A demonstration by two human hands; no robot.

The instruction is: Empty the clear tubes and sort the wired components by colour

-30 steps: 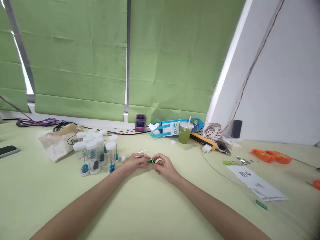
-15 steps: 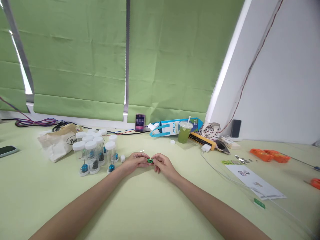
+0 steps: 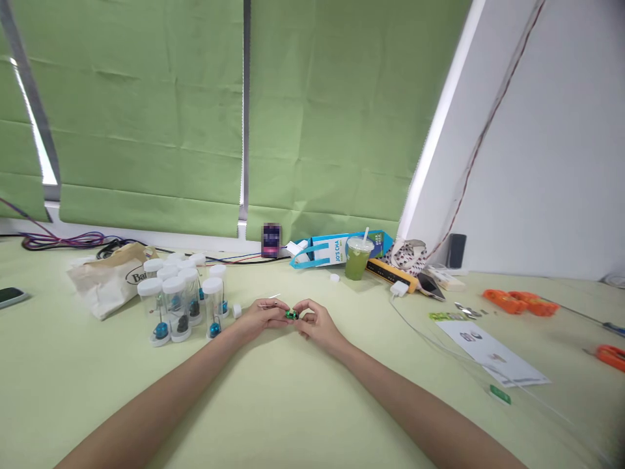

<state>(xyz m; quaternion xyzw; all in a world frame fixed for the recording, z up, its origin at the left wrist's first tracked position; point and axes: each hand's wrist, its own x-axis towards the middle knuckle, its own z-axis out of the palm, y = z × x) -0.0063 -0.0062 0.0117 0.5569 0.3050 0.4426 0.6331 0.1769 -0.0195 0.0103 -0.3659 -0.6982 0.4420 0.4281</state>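
A small green piece with dark parts (image 3: 291, 314) is held just above the table, between my two hands; it is too small to name exactly. My left hand (image 3: 258, 320) is closed, its fingertips pinching the left end of the piece. Along its upper side runs a thin pale stick (image 3: 270, 301), apparently tucked in the same fingers. My right hand (image 3: 317, 327) has curled fingers, with thumb and forefinger at the right end of the piece. Left of my hands lies a white cap (image 3: 237, 311), near several clear tubes with white lids (image 3: 213, 309) and blue or dark contents.
A paper bag (image 3: 105, 286) stands behind the tubes. Beyond my hands are a green drink (image 3: 358, 260), a blue-white bag (image 3: 332, 251) and a yellow power strip (image 3: 390, 274). To the right lie a white cable (image 3: 434, 341), a printed sheet (image 3: 493, 355) and orange-handled tools (image 3: 520, 303).
The whole view has shifted slightly. My right fingers have moved a little around the green piece, which appears turned and shows a dark part at its right end.
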